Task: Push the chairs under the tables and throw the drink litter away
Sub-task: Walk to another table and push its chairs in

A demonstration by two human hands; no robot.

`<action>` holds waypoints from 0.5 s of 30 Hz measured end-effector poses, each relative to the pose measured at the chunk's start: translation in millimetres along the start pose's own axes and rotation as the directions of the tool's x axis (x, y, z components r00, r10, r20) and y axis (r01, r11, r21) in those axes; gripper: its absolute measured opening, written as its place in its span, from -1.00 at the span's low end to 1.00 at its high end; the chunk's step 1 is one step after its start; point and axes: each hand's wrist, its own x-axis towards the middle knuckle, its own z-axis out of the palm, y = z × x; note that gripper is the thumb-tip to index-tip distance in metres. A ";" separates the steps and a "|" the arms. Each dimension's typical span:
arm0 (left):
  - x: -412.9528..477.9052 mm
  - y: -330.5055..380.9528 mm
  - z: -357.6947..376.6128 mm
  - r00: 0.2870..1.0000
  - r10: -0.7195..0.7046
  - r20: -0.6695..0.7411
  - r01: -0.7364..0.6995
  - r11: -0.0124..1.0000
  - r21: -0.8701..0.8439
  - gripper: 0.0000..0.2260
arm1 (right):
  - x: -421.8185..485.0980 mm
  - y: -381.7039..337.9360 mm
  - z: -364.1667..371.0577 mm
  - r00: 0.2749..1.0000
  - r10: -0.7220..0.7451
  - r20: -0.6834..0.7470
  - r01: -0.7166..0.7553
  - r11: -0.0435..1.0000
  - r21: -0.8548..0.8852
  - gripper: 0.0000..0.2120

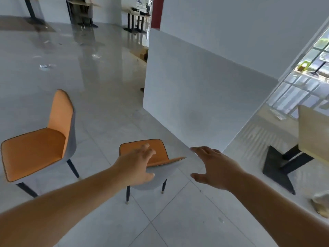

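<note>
Two orange chairs with grey shells stand on the tiled floor. The nearer chair [161, 154] is just in front of me, its backrest toward me. My left hand [137, 168] clasps the top edge of that backrest, fingers over the orange side and thumb on the grey back. My right hand [213, 166] hovers open just right of the backrest, fingers spread, not touching it. The second chair [41, 143] stands apart at the left, seen side-on. A light wooden table [313, 132] on a black base [277, 168] is at the right. A pale crumpled object [320, 204] lies blurred by it.
A white partition wall [195, 86] rises right behind the nearer chair. Small scraps of litter [46, 65] lie on the glossy floor far left. More tables with black legs [135, 20] stand at the back. A window [316, 56] is at the far right.
</note>
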 end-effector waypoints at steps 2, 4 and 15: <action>31.9 -6.7 11.7 0.999 -0.037 0.039 0.037 0.999 0.004 -0.28 | 35.4 20.8 8.4 0.999 -0.023 0.025 0.022 1.000 0.010 -0.12; 56.2 -10.2 23.6 0.992 -0.094 0.087 0.095 0.995 -0.012 -0.28 | 66.5 39.0 21.0 0.998 -0.051 0.048 0.049 0.998 0.043 -0.13; 134.7 -34.2 123.3 0.891 -0.392 0.231 0.385 0.920 0.075 -0.19 | 240.0 110.6 162.6 0.884 -0.405 0.234 0.372 0.912 0.171 -0.13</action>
